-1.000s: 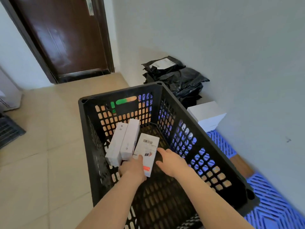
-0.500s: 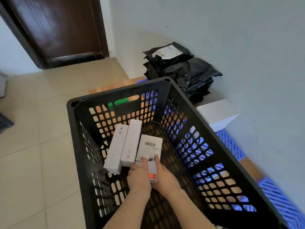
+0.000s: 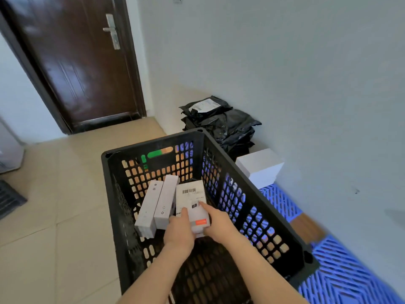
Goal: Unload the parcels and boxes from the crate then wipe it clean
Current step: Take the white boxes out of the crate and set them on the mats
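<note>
L hand (image 3: pixel 179 232) + R hand (image 3: pixel 219 227) both holding the barcode box (image 3: pixel 190 200) inside the crate (image 3: pixel 153 141).
L hand grips the box's near-left corner, thumb on top; R hand clasps its right edge, index laid on the label. The box is white w/ an orange patch at the near end and sits low in the black crate. Touching it at 10 o'clock: two slim white boxes (image 3: pixel 157 205), side by side, far ends up against the far wall. Outside the crate, 1 o'clock: black parcels (image 3: pixel 221 123) stacked by the wall. At 2: white carton (image 3: pixel 258 165), blue mat (image 3: pixel 341 270) just beside it.
</note>
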A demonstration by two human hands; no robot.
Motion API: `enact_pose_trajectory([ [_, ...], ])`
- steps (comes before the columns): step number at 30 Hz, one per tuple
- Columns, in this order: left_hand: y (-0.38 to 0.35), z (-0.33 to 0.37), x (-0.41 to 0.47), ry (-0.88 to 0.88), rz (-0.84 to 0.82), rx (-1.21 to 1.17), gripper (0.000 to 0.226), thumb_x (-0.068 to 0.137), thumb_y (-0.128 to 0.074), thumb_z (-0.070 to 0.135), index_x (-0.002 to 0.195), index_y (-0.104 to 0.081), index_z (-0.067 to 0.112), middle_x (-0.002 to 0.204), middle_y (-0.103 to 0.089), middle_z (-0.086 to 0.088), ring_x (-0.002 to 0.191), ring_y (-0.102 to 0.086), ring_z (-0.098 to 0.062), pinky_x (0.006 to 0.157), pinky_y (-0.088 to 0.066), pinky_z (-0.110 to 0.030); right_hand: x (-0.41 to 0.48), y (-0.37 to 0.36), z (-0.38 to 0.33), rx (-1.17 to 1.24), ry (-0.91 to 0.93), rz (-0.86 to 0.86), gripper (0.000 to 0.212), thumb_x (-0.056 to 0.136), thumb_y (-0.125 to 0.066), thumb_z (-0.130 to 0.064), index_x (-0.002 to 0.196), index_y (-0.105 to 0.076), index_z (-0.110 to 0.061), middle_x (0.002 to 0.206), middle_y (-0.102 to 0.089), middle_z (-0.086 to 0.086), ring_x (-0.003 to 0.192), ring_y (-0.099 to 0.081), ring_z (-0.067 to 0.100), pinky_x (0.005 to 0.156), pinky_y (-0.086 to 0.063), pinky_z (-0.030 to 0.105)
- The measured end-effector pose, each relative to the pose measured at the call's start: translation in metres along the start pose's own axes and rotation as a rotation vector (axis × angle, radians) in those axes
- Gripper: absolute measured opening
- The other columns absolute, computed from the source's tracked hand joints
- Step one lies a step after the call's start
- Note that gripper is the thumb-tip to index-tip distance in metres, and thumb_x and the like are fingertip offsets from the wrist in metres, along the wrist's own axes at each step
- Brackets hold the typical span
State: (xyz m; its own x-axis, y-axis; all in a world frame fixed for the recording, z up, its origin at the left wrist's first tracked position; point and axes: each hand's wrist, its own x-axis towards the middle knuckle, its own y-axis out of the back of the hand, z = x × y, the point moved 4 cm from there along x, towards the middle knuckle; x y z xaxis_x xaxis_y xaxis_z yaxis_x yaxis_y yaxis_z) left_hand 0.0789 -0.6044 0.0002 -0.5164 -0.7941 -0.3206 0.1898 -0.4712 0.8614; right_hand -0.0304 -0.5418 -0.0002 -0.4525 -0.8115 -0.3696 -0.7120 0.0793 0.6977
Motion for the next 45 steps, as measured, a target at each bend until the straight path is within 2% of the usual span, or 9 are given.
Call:
enact_pose_trajectory([
  [9, 0.055, 0.044, -0.093, -0.191, 0.323, -0.160, 0.074, 0.092, -0.064, 0.039, 0.151, -0.021, 0.028, 0.123, -0.046, -0.005, 0.101, -0.055, -0.016, 0.083, -0.046, -0.025, -0.115, 0.067, -0.026, 0.181, 0.295, 0.390, 0.063, 0.093, -0.056, -0.011, 0.149, -0.030, -0.025, 0.145, -0.041, 0.003, 0.131, -0.040, 0.014, 0.105, -0.033, 0.020],
  [18, 0.047, 0.150, -0.168, -0.584, 0.429, -0.179, 0.080, 0.089, -0.069, 0.033, 0.153, -0.022, 0.030, 0.103, -0.032, 0.002, 0.071, -0.039, -0.002, 0.071, -0.038, -0.020, -0.233, 0.132, 0.044, 0.425, 0.342, 0.726, 0.070, 0.088, -0.064, -0.002, 0.144, -0.036, -0.033, 0.139, -0.041, -0.003, 0.121, -0.048, 0.010, 0.090, -0.042, 0.005],
  [22, 0.020, 0.210, -0.187, -0.737, 0.362, -0.218, 0.078, 0.090, -0.068, 0.030, 0.153, -0.023, 0.032, 0.110, -0.035, 0.001, 0.086, -0.059, -0.018, 0.076, -0.049, -0.030, -0.271, 0.156, 0.095, 0.491, 0.279, 0.868, 0.070, 0.086, -0.065, 0.000, 0.144, -0.037, -0.029, 0.133, -0.042, -0.005, 0.120, -0.051, 0.012, 0.090, -0.046, 0.009],
  [28, -0.054, 0.280, -0.199, -0.908, 0.150, -0.225, 0.074, 0.094, -0.063, 0.025, 0.154, -0.021, 0.032, 0.130, -0.035, -0.005, 0.112, -0.057, -0.021, 0.092, -0.047, -0.031, -0.313, 0.169, 0.182, 0.492, 0.087, 1.015, 0.072, 0.086, -0.064, 0.001, 0.140, -0.035, -0.036, 0.134, -0.043, -0.003, 0.117, -0.054, 0.017, 0.089, -0.046, 0.010],
  [30, -0.085, 0.294, -0.199, -0.949, 0.076, -0.209, 0.072, 0.094, -0.063, 0.024, 0.153, -0.023, 0.031, 0.135, -0.036, -0.007, 0.116, -0.055, -0.022, 0.091, -0.048, -0.029, -0.321, 0.162, 0.211, 0.506, 0.018, 1.035, 0.072, 0.086, -0.066, -0.001, 0.136, -0.032, -0.042, 0.133, -0.042, -0.006, 0.117, -0.053, 0.015, 0.087, -0.042, 0.003],
  [33, -0.133, 0.304, -0.195, -0.968, -0.072, -0.239, 0.066, 0.094, -0.064, 0.020, 0.148, -0.030, 0.034, 0.125, -0.040, -0.002, 0.111, -0.055, -0.021, 0.085, -0.046, -0.012, -0.325, 0.144, 0.251, 0.541, -0.114, 1.050, 0.071, 0.087, -0.068, -0.007, 0.139, -0.033, -0.040, 0.131, -0.042, -0.010, 0.118, -0.051, 0.011, 0.091, -0.042, 0.006],
  [38, -0.212, 0.303, -0.177, -0.972, -0.301, -0.085, 0.070, 0.092, -0.066, 0.025, 0.149, -0.026, 0.037, 0.132, -0.041, -0.002, 0.111, -0.055, -0.017, 0.089, -0.049, -0.025, -0.318, 0.096, 0.313, 0.667, -0.361, 1.023, 0.066, 0.089, -0.066, -0.011, 0.141, -0.035, -0.039, 0.130, -0.039, -0.015, 0.118, -0.049, 0.003, 0.085, -0.044, 0.003],
  [41, -0.253, 0.296, -0.166, -0.958, -0.386, 0.031, 0.072, 0.094, -0.064, 0.027, 0.153, -0.024, 0.029, 0.124, -0.038, 0.003, 0.101, -0.053, -0.008, 0.078, -0.045, -0.011, -0.309, 0.068, 0.339, 0.726, -0.481, 0.999, 0.063, 0.090, -0.065, -0.010, 0.140, -0.037, -0.037, 0.131, -0.040, -0.012, 0.106, -0.048, -0.006, 0.079, -0.043, -0.001],
  [45, -0.286, 0.283, -0.156, -0.941, -0.445, 0.188, 0.076, 0.095, -0.061, 0.032, 0.155, -0.014, 0.030, 0.109, -0.025, 0.010, 0.082, -0.043, -0.002, 0.062, -0.037, -0.014, -0.297, 0.038, 0.359, 0.755, -0.598, 0.945, 0.062, 0.090, -0.064, -0.009, 0.142, -0.037, -0.032, 0.134, -0.040, -0.011, 0.115, -0.049, 0.003, 0.092, -0.049, 0.017],
])
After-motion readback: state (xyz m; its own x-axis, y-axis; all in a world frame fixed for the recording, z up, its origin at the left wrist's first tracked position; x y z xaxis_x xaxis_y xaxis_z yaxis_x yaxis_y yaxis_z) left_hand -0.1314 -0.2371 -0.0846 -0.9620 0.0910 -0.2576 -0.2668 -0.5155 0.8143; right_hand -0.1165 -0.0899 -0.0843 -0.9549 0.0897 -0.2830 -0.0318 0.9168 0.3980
